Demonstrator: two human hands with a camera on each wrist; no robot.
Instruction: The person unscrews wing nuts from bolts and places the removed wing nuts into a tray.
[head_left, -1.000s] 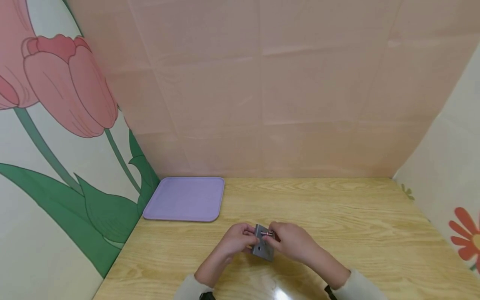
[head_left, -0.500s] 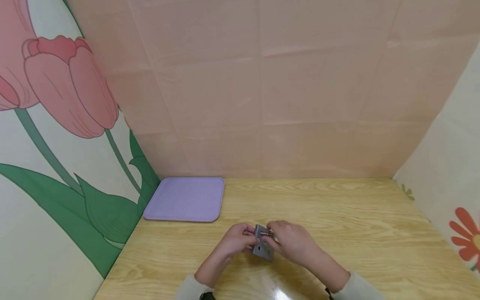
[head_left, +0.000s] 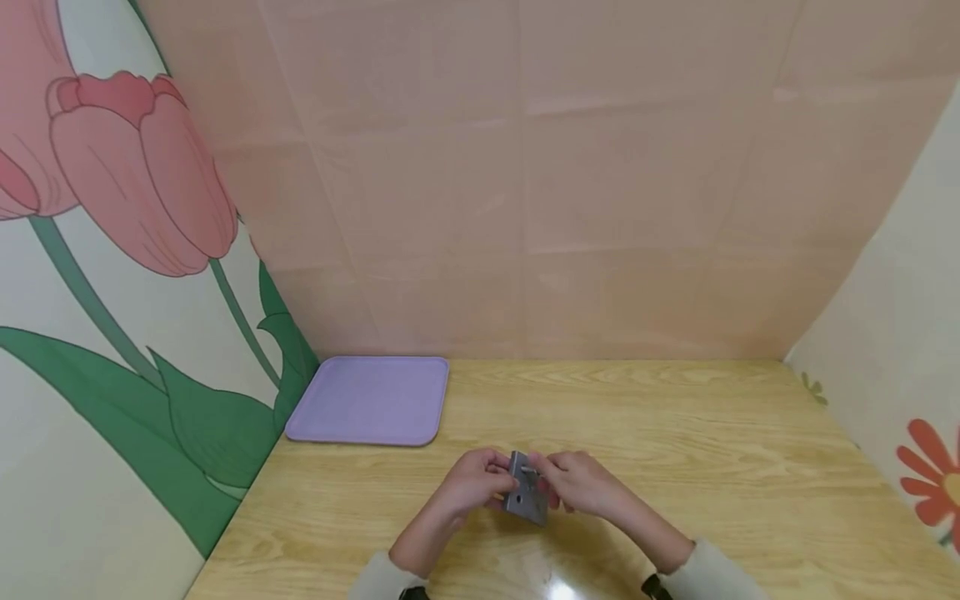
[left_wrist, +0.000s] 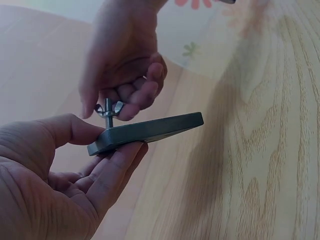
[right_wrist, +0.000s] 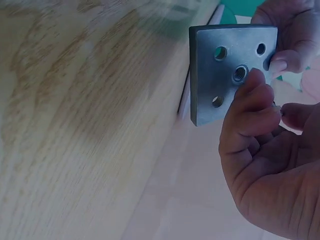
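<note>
My left hand [head_left: 474, 482] grips a square grey metal plate [head_left: 528, 505] by one edge, thumb on one face and fingers behind. Several holes pierce the plate, and a larger threaded hole sits at its middle in the right wrist view. From a corner of the plate stands a threaded bolt [left_wrist: 109, 122] with a wing nut [left_wrist: 118, 107] on it, a short way off the plate's face. My right hand [head_left: 588, 485] has its thumb and curled forefinger at the wing nut, pinching it; its fingers mostly hide the nut in the right wrist view.
A flat purple tray [head_left: 367, 400] lies at the back left of the wooden table [head_left: 675, 433]. A pinkish-brown sheet [head_left: 525, 183] hangs behind, and walls with painted flowers close off both sides.
My right hand has turned about the wing nut, its fingers shifting from above to a lower, more sideways position. The left hand and the plate have stayed almost still.
</note>
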